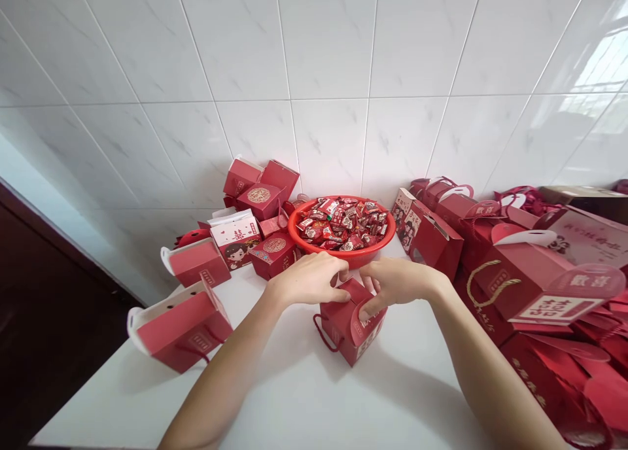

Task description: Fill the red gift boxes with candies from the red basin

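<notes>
A small red gift box (346,329) with a dark red cord handle stands upright on the white table, in the middle of the view. My left hand (314,280) grips its top from the left, the thumb lying along the top panel. From the other side my right hand (398,284) holds the top, its thumb pressed on the rounded end flap with white characters. The far fingers of both hands are partly hidden. Just behind the box is a red plastic basin (342,256) heaped with wrapped candies (343,221).
Two red boxes with their tops open, a nearer one (184,329) and a farther one (196,261), stand on the left. Behind them several boxes (262,200) are stacked. Many red boxes (520,273) pile up on the right. A tiled wall (328,57) rises behind the table (304,398).
</notes>
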Tool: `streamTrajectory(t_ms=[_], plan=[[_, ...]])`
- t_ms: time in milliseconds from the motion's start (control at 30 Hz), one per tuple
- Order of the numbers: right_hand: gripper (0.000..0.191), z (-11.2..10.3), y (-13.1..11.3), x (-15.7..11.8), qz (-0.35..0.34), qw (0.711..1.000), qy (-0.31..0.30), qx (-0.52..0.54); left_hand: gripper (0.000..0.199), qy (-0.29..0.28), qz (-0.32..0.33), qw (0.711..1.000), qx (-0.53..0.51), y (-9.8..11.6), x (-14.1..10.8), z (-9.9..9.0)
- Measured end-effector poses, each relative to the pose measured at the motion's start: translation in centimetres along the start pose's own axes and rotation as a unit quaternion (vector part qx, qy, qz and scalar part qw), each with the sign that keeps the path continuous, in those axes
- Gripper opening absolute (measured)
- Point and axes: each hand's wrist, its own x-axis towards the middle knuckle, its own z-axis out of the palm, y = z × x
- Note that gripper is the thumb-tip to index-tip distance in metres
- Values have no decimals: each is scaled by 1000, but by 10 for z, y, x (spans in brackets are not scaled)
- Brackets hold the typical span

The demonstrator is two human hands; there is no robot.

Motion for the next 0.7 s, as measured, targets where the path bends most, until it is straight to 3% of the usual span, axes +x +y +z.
streamTrajectory(t_ms=[100, 267, 433, 567, 700], plan=[[56, 0, -1, 6, 41, 998, -46, -25, 23, -27, 11, 998, -51, 0, -1, 1], [63, 1, 5, 15, 57, 996, -53, -32, 33, -76, 3, 994, -83, 5, -4, 4], [76, 2, 31, 24, 3, 996, -56, 66, 26, -87, -37, 995, -38, 8, 0, 12], [65, 8, 45, 37, -62, 978, -118, 158, 29, -114, -50, 992, -37, 6, 3, 14], [58, 12, 52, 46, -68, 977, -135, 153, 35, -144, -77, 985, -50, 2, 4, 12]])
